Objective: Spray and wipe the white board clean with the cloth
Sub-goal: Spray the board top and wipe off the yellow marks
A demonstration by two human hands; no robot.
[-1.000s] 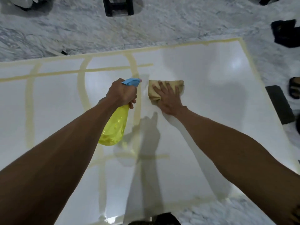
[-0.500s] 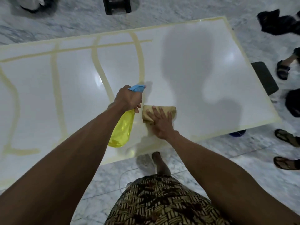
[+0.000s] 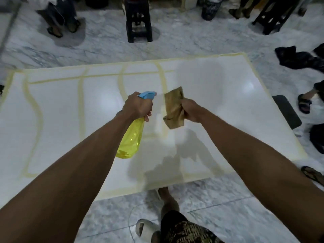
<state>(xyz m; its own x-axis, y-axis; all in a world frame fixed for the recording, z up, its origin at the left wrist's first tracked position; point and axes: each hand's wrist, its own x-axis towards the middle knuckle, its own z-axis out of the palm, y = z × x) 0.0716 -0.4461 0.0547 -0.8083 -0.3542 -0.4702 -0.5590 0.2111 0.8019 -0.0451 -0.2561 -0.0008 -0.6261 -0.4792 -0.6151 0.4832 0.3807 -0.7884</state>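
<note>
Board [image 3: 219, 109] is lying flat on floor [image 3: 192, 41], yellowish lines showing. Left hand [image 3: 137, 106] is gripping sprayer [image 3: 130, 139]; right hand [image 3: 192, 110] is clutching cloth [image 3: 173, 109], apparently raised off it.

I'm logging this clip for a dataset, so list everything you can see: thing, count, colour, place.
white board: 1, white with yellowish lines, flat on the floor
spray bottle: 1, yellow with blue head, gripped above the board
cloth: 1, tan, folded, held above the board
floor: grey-white marble, all around the board
stools: 2, black, far side, centre and right
dark slab: 1, black, at the board's right edge
dark cloth: 1, black, upper right floor
bystanders' feet: several, in sandals, far side and right
left hand: grips the bottle's neck
right hand: grips the cloth
own legs: patterned shorts, one pale slipper, near edge
</note>
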